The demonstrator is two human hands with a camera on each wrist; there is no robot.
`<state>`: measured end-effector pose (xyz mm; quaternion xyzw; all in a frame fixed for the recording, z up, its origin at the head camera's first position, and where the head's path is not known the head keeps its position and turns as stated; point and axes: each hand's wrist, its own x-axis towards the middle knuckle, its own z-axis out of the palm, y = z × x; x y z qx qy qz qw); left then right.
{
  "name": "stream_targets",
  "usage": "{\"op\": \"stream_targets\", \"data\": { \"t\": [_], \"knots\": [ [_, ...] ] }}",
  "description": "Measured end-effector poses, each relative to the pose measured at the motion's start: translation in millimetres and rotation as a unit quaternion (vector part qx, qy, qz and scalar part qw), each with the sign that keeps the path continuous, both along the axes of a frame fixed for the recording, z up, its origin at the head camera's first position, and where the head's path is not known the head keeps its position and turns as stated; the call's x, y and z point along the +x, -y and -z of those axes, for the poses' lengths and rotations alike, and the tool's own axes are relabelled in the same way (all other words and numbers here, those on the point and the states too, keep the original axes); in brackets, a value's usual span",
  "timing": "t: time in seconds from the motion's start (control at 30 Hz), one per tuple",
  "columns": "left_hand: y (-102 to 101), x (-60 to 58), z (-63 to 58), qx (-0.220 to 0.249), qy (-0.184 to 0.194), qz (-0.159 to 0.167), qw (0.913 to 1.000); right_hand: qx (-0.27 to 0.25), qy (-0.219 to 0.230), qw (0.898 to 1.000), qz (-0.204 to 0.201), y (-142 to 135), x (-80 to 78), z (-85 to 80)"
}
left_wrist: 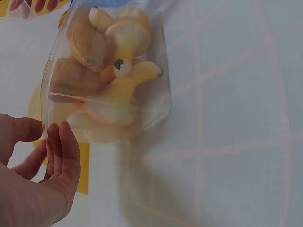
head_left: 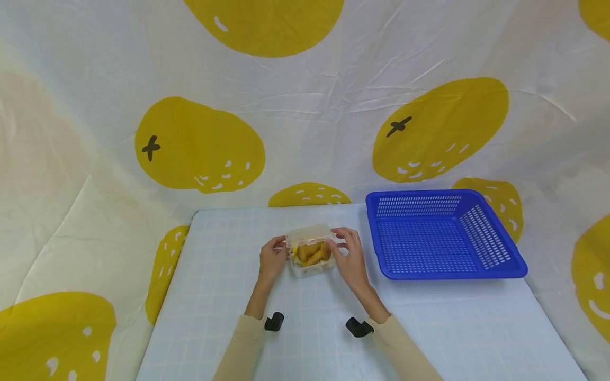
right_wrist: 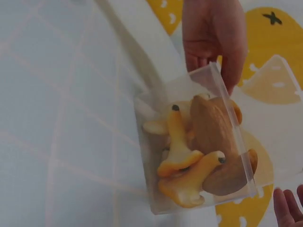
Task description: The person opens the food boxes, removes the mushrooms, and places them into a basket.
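A clear plastic food container (head_left: 312, 268) sits on the table with its hinged lid (head_left: 310, 233) raised at the back. Inside are yellow-orange mushroom-shaped pieces (right_wrist: 177, 137) with dark stem tips, and brown oval pieces (right_wrist: 213, 127). My left hand (head_left: 274, 259) is at the container's left side. In the left wrist view, its thumb and fingers (left_wrist: 70, 146) pinch the rim. On the other side is my right hand (head_left: 351, 262), near the lid's right edge, its fingers (right_wrist: 284, 208) extended and apart from the container wall. Whether they touch the lid is unclear.
A blue perforated plastic basket (head_left: 388, 275) stands at the back right of the table. The table (head_left: 214, 317) has a pale checked cover. Behind it hangs a white cloth (head_left: 314, 121) printed with large yellow fruit.
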<state>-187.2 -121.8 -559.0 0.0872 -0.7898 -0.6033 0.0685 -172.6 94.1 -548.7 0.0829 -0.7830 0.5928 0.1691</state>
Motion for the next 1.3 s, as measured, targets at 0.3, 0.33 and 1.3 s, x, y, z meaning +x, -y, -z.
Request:
{"op": "stream_targets", "data": {
  "t": [0.3, 0.33, 1.3],
  "knots": [
    [-1, 8.4, -1.0, 0.066, 0.048, -0.027, 0.9963, -0.020, 0.007, 0.999, -0.046, 0, -10.7, -9.0],
    [-2, 9.1, -0.8, 0.069, 0.047, -0.028, 0.9961, -0.020, 0.010, 0.999, -0.046, 0, -12.1, -9.8],
    [-7, 19.5, 1.5, 0.164, 0.045, -0.051, 0.9841, 0.036, 0.041, 0.998, 0.012, 13, -86.2, -23.4]
  ]
}}
